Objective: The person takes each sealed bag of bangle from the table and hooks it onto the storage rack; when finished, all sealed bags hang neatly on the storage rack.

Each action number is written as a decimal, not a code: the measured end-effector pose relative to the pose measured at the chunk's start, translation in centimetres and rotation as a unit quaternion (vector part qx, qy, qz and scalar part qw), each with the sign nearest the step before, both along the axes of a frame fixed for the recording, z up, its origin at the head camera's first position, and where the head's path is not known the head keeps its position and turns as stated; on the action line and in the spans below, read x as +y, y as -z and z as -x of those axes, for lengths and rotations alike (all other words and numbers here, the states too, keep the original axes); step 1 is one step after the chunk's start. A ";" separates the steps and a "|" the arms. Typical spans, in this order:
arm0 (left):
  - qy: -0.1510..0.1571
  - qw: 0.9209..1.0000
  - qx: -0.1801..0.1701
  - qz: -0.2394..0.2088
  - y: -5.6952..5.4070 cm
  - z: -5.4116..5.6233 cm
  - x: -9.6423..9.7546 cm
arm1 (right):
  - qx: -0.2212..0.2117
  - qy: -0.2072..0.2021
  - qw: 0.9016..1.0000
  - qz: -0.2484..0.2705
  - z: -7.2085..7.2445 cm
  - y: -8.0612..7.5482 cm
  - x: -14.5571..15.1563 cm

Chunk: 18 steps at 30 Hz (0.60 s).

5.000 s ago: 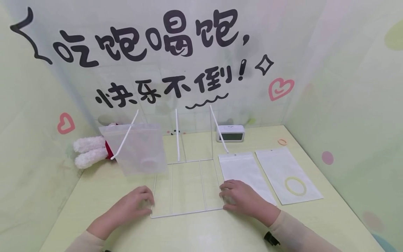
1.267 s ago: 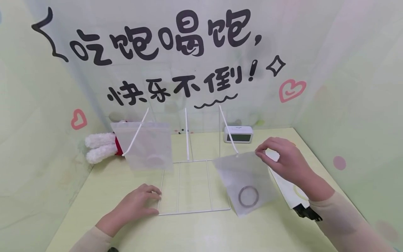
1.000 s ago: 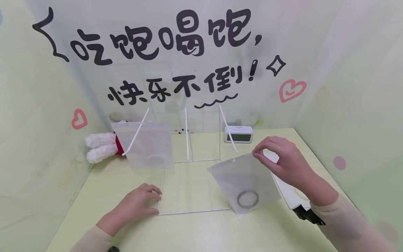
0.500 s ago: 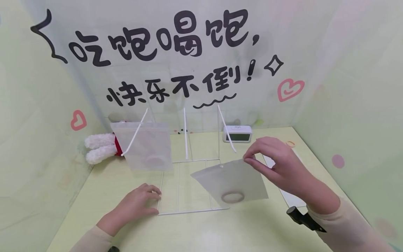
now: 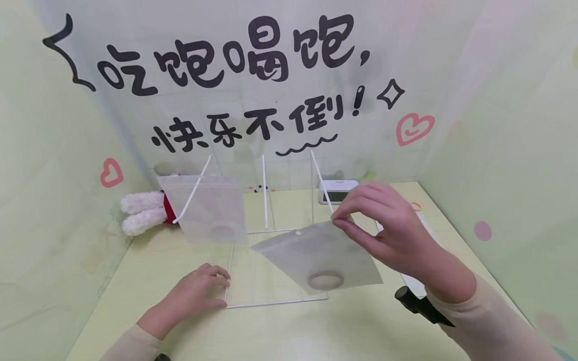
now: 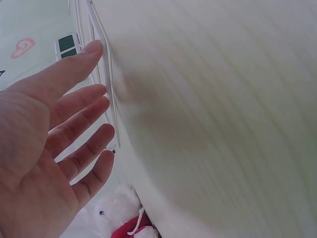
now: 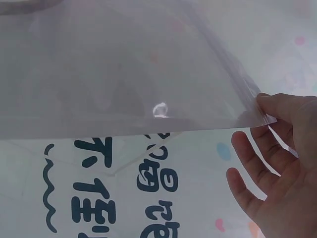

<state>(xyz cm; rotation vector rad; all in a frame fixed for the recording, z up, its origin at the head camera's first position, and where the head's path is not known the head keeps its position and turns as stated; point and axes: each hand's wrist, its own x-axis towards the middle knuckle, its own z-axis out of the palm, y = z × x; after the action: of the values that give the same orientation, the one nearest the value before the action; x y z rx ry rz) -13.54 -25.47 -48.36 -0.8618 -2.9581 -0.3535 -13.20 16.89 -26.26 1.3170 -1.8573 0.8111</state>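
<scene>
My right hand (image 5: 388, 228) pinches a top corner of a translucent zip bag (image 5: 284, 255) between thumb and index finger. The bag tilts in the air over the right side of a white wire display rack (image 5: 265, 195), a round ring (image 5: 311, 281) showing near its bottom. A small hang hole (image 7: 160, 110) shows near the bag's top edge, below the tip of the rack's right prong (image 5: 321, 180). Another bag (image 5: 205, 210) hangs on the left prong; the middle prong is bare. My left hand (image 5: 189, 296) rests with relaxed fingers at the rack's left base wire.
A white digital clock (image 5: 337, 185) stands behind the rack at right. At back left lies a white plush toy (image 5: 144, 215) with red clothing. Another flat bag (image 5: 413, 286), partly hidden by my right arm, lies at right, with a small orange ring (image 5: 416, 206) beyond it.
My right hand has lifted the bag off the table and brought it leftward, its hole now left of the right prong. My left hand has stayed at the rack's base.
</scene>
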 end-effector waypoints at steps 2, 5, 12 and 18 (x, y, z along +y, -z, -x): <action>0.001 1.000 0.001 -0.002 0.0 0.0 0.0 | -0.005 -0.003 1.000 -0.004 0.1 -0.3 -0.5; 0.003 1.000 0.002 -0.003 0.0 0.0 -0.1 | -0.011 -0.011 1.000 -0.006 0.2 -0.5 -1.3; 0.003 1.000 0.004 -0.001 -0.2 0.0 0.0 | -0.016 -0.018 1.000 -0.016 0.9 -0.4 -3.0; 0.006 1.000 0.005 0.005 -0.3 0.0 0.0 | -0.008 0.002 0.999 -0.042 1.5 -0.4 -4.1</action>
<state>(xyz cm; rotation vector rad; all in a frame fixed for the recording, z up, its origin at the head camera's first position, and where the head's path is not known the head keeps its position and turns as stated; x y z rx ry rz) -13.50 -25.51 -48.09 -0.8806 -2.9499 -0.3342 -14.73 12.80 -25.87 1.3609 -1.9253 0.7514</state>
